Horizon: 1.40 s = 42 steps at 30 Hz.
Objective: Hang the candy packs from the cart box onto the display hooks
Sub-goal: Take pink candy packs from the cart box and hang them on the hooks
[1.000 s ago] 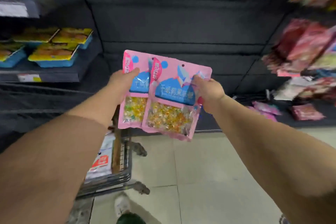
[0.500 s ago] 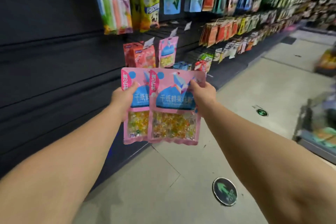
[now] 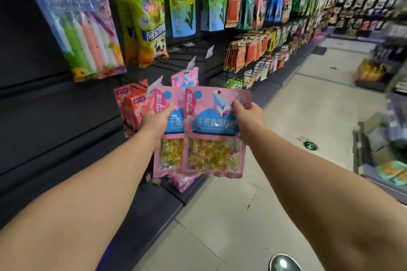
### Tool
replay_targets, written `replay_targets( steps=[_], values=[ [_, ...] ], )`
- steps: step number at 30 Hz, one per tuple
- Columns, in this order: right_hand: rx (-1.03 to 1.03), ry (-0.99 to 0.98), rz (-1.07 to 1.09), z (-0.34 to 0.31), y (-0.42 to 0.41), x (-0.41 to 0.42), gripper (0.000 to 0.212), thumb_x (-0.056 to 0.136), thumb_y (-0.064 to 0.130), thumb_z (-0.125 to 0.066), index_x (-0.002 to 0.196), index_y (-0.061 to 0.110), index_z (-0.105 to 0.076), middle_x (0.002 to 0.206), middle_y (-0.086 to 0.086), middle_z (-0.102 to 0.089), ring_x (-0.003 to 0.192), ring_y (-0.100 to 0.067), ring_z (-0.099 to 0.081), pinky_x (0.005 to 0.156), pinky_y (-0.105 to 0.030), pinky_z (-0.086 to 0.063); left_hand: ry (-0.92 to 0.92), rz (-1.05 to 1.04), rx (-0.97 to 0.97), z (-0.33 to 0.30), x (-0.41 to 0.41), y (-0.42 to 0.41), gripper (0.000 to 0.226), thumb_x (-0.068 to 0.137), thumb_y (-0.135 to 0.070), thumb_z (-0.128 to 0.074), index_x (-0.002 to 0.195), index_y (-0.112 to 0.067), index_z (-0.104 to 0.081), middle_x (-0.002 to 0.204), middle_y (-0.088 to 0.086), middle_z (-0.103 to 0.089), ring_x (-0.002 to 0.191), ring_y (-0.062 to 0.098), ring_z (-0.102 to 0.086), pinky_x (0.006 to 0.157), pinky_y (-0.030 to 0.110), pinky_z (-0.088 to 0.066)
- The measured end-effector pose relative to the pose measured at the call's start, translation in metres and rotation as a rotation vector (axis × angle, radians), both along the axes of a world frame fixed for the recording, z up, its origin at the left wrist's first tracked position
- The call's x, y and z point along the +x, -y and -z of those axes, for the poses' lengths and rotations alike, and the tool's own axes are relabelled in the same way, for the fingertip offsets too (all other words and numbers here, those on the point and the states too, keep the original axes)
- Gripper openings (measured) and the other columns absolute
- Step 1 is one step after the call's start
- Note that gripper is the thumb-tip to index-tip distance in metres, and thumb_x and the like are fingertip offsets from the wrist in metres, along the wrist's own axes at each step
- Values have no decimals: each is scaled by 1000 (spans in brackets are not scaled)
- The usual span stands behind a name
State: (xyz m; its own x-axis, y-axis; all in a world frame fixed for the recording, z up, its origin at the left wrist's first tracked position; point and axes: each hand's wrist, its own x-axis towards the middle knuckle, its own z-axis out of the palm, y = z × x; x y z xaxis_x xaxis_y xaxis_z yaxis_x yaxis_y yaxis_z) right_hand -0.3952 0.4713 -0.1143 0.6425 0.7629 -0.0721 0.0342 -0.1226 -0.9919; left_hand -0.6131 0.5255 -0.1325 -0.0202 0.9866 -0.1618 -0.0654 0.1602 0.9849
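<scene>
Aisle: candy packs (image 3: 212,132) between gripping hands.

Bright, even light — blurred, warped edges

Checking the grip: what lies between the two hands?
In the head view, two overlapping pink candy packs span the gap; the left hand grips one, the right hand the other.

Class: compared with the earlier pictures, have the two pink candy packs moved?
Yes. The pink candy packs have moved toward the hanging pink pack on the display.
</scene>
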Motion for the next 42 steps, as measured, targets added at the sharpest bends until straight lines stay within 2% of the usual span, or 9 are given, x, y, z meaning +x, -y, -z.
replay_targets(
  steps=[3, 8, 12, 15, 20, 24, 27, 30, 42],
  values=[
    [-25, -6, -3, -1, -37, 12, 26, 92, 38, -64, 77, 18, -58, 96, -9, -69, 89, -26, -68, 85, -46, -59, -4, -18, 0, -2, 13, -33, 22, 88, -39, -73, 93, -18, -70, 100, 8, -77, 94, 29, -74, 92, 54, -58],
    [-39, 1, -59, 8, -96, 37, 25, 91, 42, -63, 80, 19, -58, 100, -9, -69, 93, -27, -68, 88, -49, -57, -12, -65, -24, 3, 42, -80, 15, 93, -33, -71, 92, -18, -68, 97, 8, -76, 91, 27, -75, 90, 50, -59],
    [-60, 3, -123, 20, -146, 70, 41, 89, 46, -64, 114, 13, -64, 111, -6, -68, 100, -25, -65, 82, -40, -57, -16, -140, -56, 15, 71, -117, 27, 90, -37, -73, 104, -15, -68, 98, 9, -77, 87, 26, -75, 88, 51, -60],
    [-59, 23, -193, 28, -183, 102, 50, 93, 42, -62, 128, 6, -57, 119, -8, -64, 103, -24, -62, 78, -35, -51, -6, -221, -74, 27, 100, -140, 24, 90, -37, -73, 99, -15, -66, 100, 11, -76, 91, 29, -75, 89, 54, -59],
    [-111, 80, -359, 30, -240, 147, 31, 93, 41, -62, 107, 13, -60, 107, -5, -66, 95, -21, -63, 70, -32, -53, 15, -362, -116, 37, 143, -163, 25, 90, -39, -73, 98, -16, -66, 103, 10, -75, 95, 31, -73, 92, 56, -57],
    [-116, 57, -517, 34, -274, 150, 24, 91, 36, -64, 82, 15, -58, 97, -8, -69, 96, -30, -68, 88, -49, -57, 51, -486, -167, 41, 155, -167, 36, 90, -46, -71, 109, -16, -67, 102, 8, -77, 92, 29, -75, 89, 52, -59],
    [-114, 62, -573, 43, -291, 139, 33, 89, 31, -65, 66, 16, -47, 79, -7, -60, 81, -28, -63, 72, -38, -51, 58, -591, -210, 44, 151, -167, 46, 88, -50, -72, 118, -16, -65, 105, 8, -76, 95, 28, -74, 92, 52, -58],
    [-125, 52, -645, 51, -307, 126, 27, 87, 33, -64, 72, 14, -51, 77, -7, -57, 73, -23, -53, 64, -31, -40, 79, -632, -229, 47, 142, -172, 42, 89, -50, -71, 117, -19, -65, 104, 7, -77, 93, 28, -75, 91, 53, -58],
    [-166, 8, -718, 55, -361, 107, 22, 89, 34, -64, 79, 15, -61, 91, -8, -69, 85, -26, -63, 65, -34, -43, 70, -666, -230, 56, 123, -219, 47, 90, -51, -69, 119, -15, -64, 104, 7, -76, 92, 26, -75, 88, 49, -60]
  ],
)
